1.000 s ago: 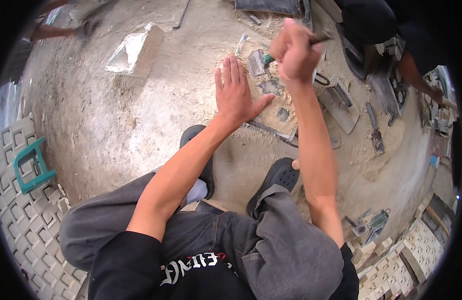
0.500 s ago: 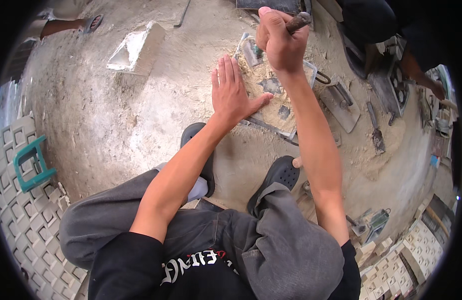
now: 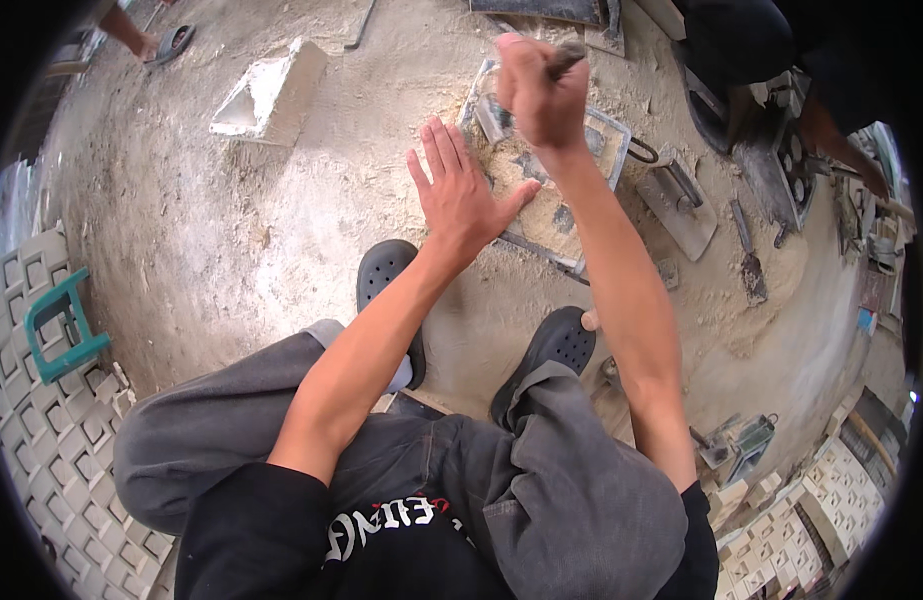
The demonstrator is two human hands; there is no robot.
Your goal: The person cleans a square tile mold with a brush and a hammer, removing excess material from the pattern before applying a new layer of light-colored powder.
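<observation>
A metal-framed mould lies on the ground in front of me, filled with loose tan sandy material that leaves dark patches of the inside showing. My left hand rests flat at its left edge, fingers stretched forward and thumb out over the material. My right hand is a fist around the handle of a trowel, whose end sticks out above the fist. Its flat grey blade points down toward the far left part of the mould. The fist hides most of the handle.
Right of the mould lie a flat rectangular trowel and a narrow dusty tool. A white-coated block stands at the far left. A green stool sits by patterned blocks. Another person crouches at the far right.
My right fist has shifted left and slightly nearer with the trowel. My left hand has moved slightly left and nearer. At the far left, another person's foot has moved.
</observation>
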